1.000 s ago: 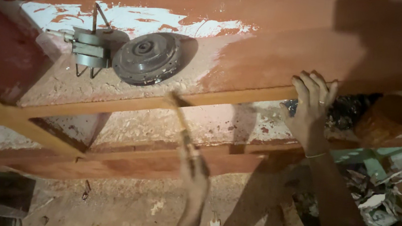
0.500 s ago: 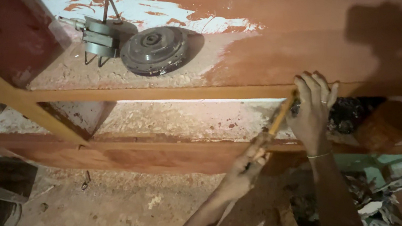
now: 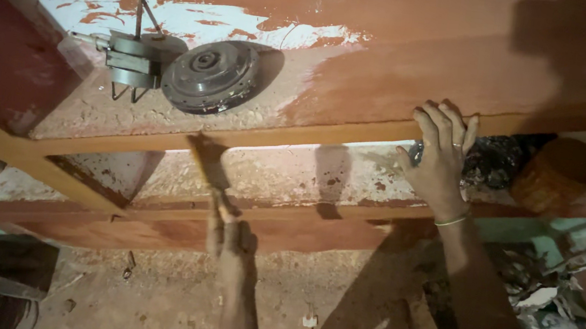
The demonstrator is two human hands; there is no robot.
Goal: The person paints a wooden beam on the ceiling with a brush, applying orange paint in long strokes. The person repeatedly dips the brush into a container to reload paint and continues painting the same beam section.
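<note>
Wooden shelf edge (image 3: 296, 137) — right hand (image 3: 444, 159) flat against it, fingers spread, holding nothing. Left hand (image 3: 229, 236) closed around brush (image 3: 207, 166), blurred, tip touching shelf edge below round metal part (image 3: 209, 76).

Left hand (image 3: 227, 234) closed round a paintbrush (image 3: 206, 163), bristles against the front edge of a reddish-brown wooden shelf (image 3: 390, 73). Right hand (image 3: 442, 158) spread flat over that same edge. On the shelf, a round metal motor part (image 3: 208, 76) beside a smaller bracket (image 3: 130, 60).
</note>
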